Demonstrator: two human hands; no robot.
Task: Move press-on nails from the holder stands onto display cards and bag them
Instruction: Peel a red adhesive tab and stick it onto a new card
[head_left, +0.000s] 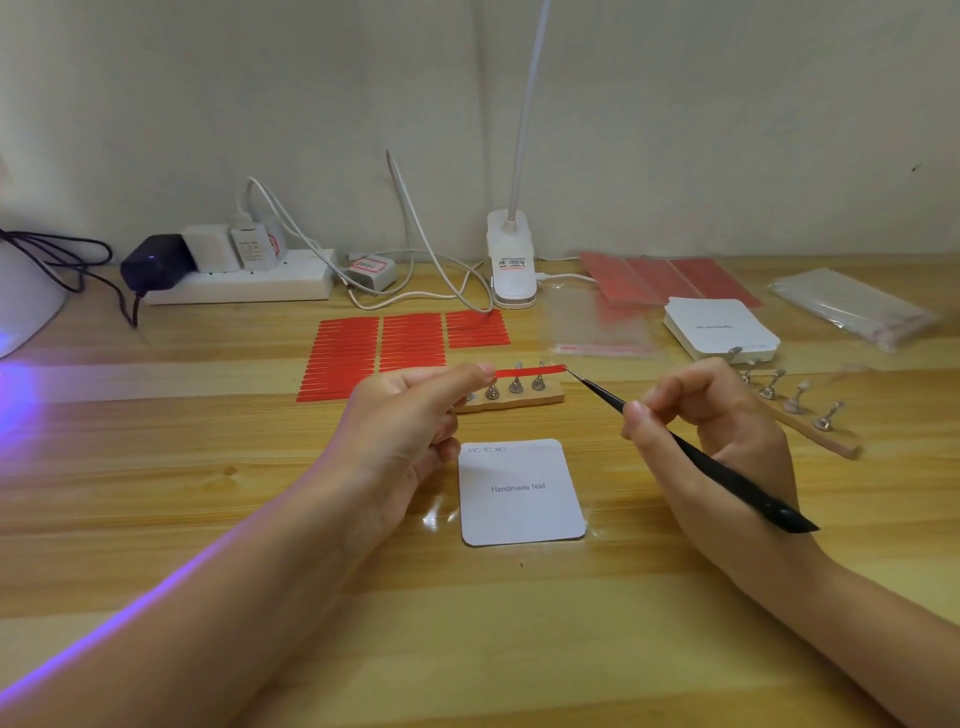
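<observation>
My left hand (410, 415) pinches one end of a thin red adhesive strip (530, 371) held level above the table. My right hand (711, 421) grips black tweezers (691, 451) whose tip touches the strip's right end. Behind the strip stands a wooden holder block (511, 401) with small metal nail stands. A second wooden bar with metal stands (802, 410) lies to the right. A white display card (522, 493) printed "Handmade Nail" lies flat in front of my hands.
Sheets of red strips (374, 353) lie behind the block. A stack of white cards (722, 328), clear bags (602, 325) and a bag bundle (852, 306) sit at right. A lamp clip (511, 260), power strip (244, 280) and cables line the wall.
</observation>
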